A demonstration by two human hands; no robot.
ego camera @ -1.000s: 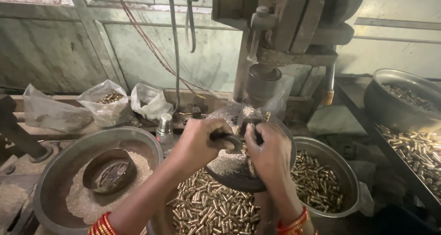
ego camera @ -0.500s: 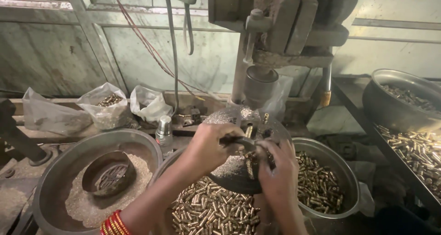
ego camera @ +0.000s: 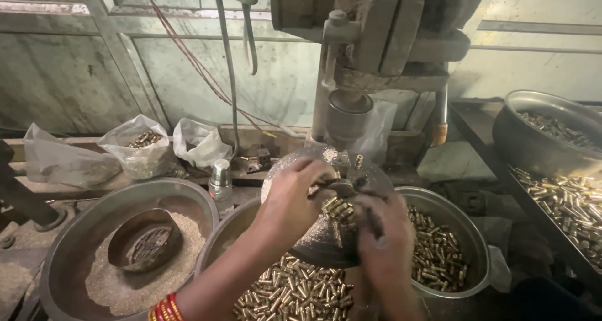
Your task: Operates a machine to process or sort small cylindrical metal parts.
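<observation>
- Nearest, at 6 o'clock: a metal bowl (ego camera: pixel 221 244) heaped with small brass cylindrical pieces (ego camera: pixel 295 293); the left forearm crosses over it, red and gold bangles (ego camera: pixel 164 310) at the wrist.
- Right hand (ego camera: pixel 384 242) at about 5 o'clock of centre, blurred, fingers curled; a cluster of brass pieces (ego camera: pixel 337 208) sits at its fingertips, though whether it grips them I cannot tell.
- Left hand (ego camera: pixel 293 198) at centre, fingers bent down onto the round press table (ego camera: pixel 285 170), touching a dark fixture (ego camera: pixel 342 186) there; grip on any piece unclear.
- At 4 o'clock: second metal bowl (ego camera: pixel 467 233), also holding brass pieces.
- At 8 o'clock: wide pan (ego camera: pixel 75 246) of pale sawdust-like grit, a smaller dark bowl (ego camera: pixel 143 247) resting in it.
- Just beyond the hands, at 12 o'clock: the press ram (ego camera: pixel 348 111) hangs above the table.
- Small steel cup (ego camera: pixel 219 175) at 10 o'clock.
- Far left, 9 to 10 o'clock: clear plastic bags (ego camera: pixel 135 148) along a ledge.
- Far right, 2 to 3 o'clock: large steel basin (ego camera: pixel 533 142) above a tray (ego camera: pixel 501 167) of more brass pieces.
</observation>
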